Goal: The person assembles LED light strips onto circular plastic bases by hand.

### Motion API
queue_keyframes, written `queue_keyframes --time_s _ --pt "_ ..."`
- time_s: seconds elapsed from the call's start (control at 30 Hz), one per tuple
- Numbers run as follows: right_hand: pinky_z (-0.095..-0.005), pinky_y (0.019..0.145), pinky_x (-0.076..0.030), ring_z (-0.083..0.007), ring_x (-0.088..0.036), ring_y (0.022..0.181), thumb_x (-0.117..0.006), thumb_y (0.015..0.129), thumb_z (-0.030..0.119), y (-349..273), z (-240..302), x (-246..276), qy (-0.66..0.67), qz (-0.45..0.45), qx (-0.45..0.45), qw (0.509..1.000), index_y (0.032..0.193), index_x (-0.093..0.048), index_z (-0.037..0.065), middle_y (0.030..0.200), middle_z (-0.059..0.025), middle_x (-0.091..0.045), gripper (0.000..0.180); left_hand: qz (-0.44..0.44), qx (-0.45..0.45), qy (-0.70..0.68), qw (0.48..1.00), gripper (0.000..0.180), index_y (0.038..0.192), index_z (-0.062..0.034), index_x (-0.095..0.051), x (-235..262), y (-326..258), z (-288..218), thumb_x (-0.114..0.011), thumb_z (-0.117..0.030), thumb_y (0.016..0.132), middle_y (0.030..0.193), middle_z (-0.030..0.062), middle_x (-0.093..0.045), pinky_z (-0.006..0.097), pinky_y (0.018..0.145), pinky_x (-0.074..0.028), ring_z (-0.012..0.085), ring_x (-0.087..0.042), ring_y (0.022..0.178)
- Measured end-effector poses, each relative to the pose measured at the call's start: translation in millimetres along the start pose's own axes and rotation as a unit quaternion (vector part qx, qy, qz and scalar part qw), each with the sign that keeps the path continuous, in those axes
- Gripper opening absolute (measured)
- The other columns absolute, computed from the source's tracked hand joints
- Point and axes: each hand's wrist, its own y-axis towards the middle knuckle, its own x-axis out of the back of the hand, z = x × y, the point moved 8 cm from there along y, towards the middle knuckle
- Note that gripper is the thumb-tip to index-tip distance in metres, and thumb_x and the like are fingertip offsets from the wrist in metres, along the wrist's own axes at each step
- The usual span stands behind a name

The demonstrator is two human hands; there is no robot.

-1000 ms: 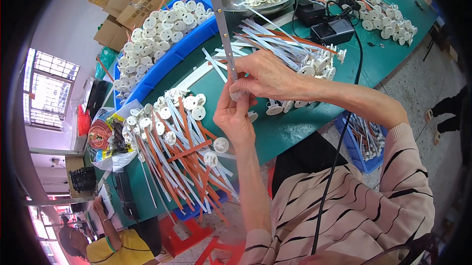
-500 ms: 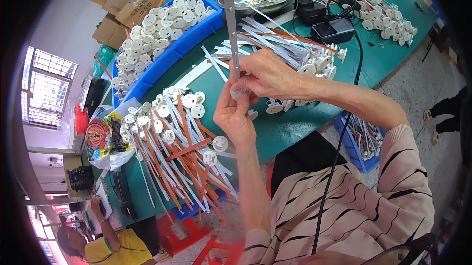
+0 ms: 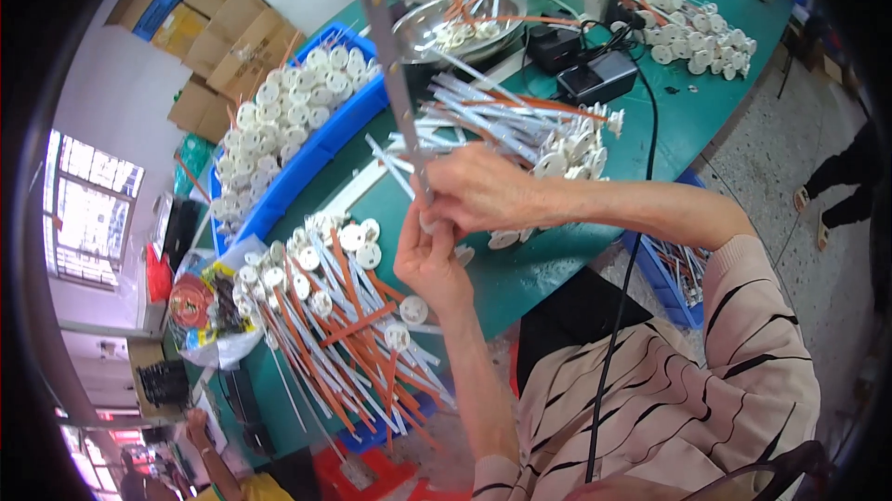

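My right hand (image 3: 485, 187) is closed around the lower end of a narrow grey LED strip (image 3: 398, 83) that stands nearly upright. Just below it, my left hand (image 3: 431, 267) pinches a small white round cap (image 3: 427, 223) at the strip's foot; fingers hide most of the cap. Whether strip and cap are joined I cannot tell. To the left of my left hand lies a heap of silver and orange strips with white round caps (image 3: 369, 255). Behind my right hand lies a similar bundle of strips (image 3: 483, 115).
A blue bin (image 3: 327, 142) full of white caps stands at the left back. A steel bowl (image 3: 409, 36) holds more parts. Black power adapters (image 3: 599, 77) sit to the right, and a black cable (image 3: 641, 222) crosses near my right forearm. Another person's arm (image 3: 212, 459) shows lower left.
The view has shifted, so the table sits slightly left and lower. My hands remain together at the strip's foot, and the strip leans more to the left. The other person has dropped lower in view.
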Motion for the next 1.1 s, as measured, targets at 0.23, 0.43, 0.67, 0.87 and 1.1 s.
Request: queue_keyframes --time_s 0.23,0.43,0.67,0.87,1.1 --pt "-0.0396 0.053 -0.043 -0.0324 -0.059 0.064 -0.072 0.065 0.012 -1.5 -0.6 -2.1 0.022 -0.002 -0.013 1.0 0.074 -0.058 0.003 0.069 -0.012 -0.057 0.019 -0.005 -0.013 0.027 1.0 0.039 0.119 0.0124 -0.047 2.3 -1.1 -1.6 -0.056 0.004 0.082 0.108 0.0153 -0.058 0.025 0.08 -0.047 0.0184 -0.059 0.093" --pt "-0.042 0.055 -0.044 -0.033 -0.059 0.061 -0.065 0.062 0.009 1.1 -5.3 2.0 0.04 -0.014 -0.041 0.998 0.071 -0.06 0.002 0.06 -0.0149 -0.058 0.012 -0.015 -0.009 0.066 0.998 0.039 0.12 0.0114 -0.047 -6.0 0.3 -4.0 -0.055 0.004 0.083 0.107 0.0143 -0.059 0.023 0.078 -0.047 0.0176 -0.06 0.092" --pt "-0.0411 0.057 -0.045 -0.0317 -0.06 0.063 -0.065 0.062 0.011 -1.5 -12.8 -1.2 0.044 -0.009 -0.063 0.997 0.073 -0.061 0.004 0.061 -0.0141 -0.059 0.013 0.004 0.0 0.06 0.998 0.039 0.119 0.0108 -0.048 -4.5 1.5 -1.3 -0.053 0.005 0.081 0.106 0.0148 -0.059 0.023 0.078 -0.047 0.0182 -0.06 0.093" --pt "-0.0409 0.055 -0.044 -0.0321 -0.059 0.061 -0.069 0.065 0.014 -1.1 -8.0 -1.0 0.047 -0.013 -0.062 0.997 0.07 -0.06 0.002 0.061 -0.0132 -0.059 0.016 -0.003 0.007 0.033 0.999 0.04 0.12 0.0114 -0.046 4.0 2.5 0.7 -0.052 0.004 0.081 0.11 0.0168 -0.057 0.026 0.084 -0.046 0.0204 -0.058 0.099" --pt "-0.0417 0.056 -0.043 -0.0341 -0.059 0.062 -0.069 0.067 0.017 3.7 -9.8 0.2 0.044 -0.004 -0.069 0.997 0.07 -0.06 0.002 0.063 -0.0155 -0.058 0.018 -0.014 0.009 0.013 1.0 0.038 0.119 0.0094 -0.047 -1.9 3.0 -0.4 -0.057 0.0 0.083 0.11 0.0155 -0.058 0.029 0.081 -0.049 0.0205 -0.06 0.095"
